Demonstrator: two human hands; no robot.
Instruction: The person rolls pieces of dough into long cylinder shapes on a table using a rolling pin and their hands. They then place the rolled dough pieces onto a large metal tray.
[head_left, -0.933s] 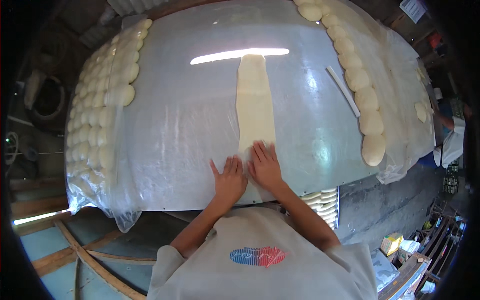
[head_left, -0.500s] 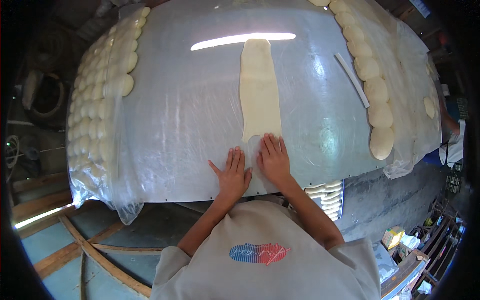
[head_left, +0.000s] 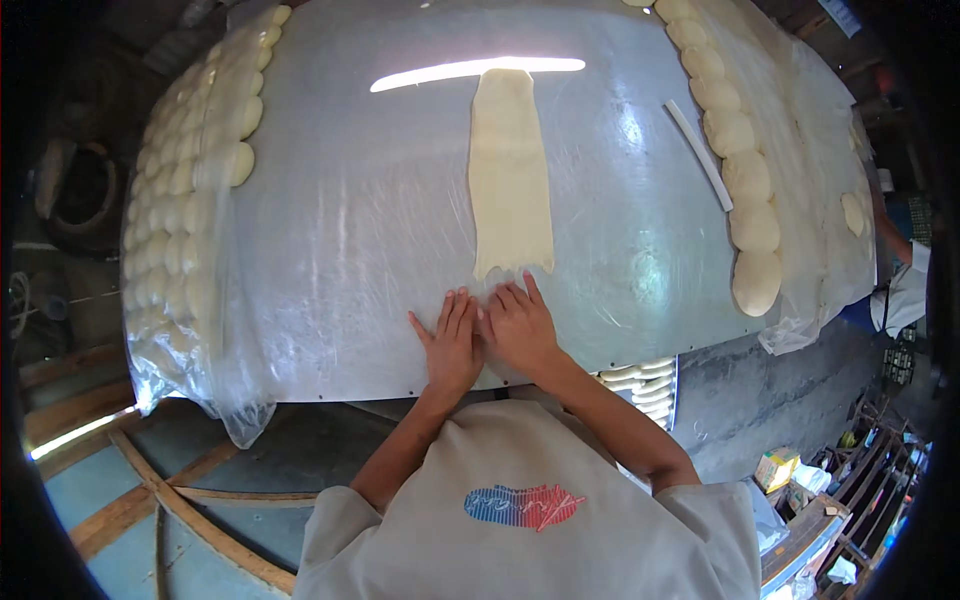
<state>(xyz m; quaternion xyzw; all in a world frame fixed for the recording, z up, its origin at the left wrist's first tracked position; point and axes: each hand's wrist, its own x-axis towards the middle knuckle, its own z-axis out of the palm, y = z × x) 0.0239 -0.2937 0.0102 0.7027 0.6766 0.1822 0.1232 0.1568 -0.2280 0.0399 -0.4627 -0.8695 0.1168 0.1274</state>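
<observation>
A long flat strip of pale dough lies lengthwise on the metal tabletop, its near end ragged with small points. Just short of that end my left hand rests flat on the metal, fingers stretched out and holding nothing. Beside it, my right hand lies palm down with its fingers apart, the fingertips close to the ragged edge. The two hands meet at the thumbs. Whether any bit of dough sits under the fingers is hidden.
Plastic sheeting covers many dough balls on the left. On the right, a row of dough pieces lies beside more plastic and a white stick. Another person's arm shows at the far right. Dough pieces sit lower down.
My right hand has left the dough's near edge and moved left, up against my left hand. The notch in that edge has become several ragged points. The view has shifted slightly.
</observation>
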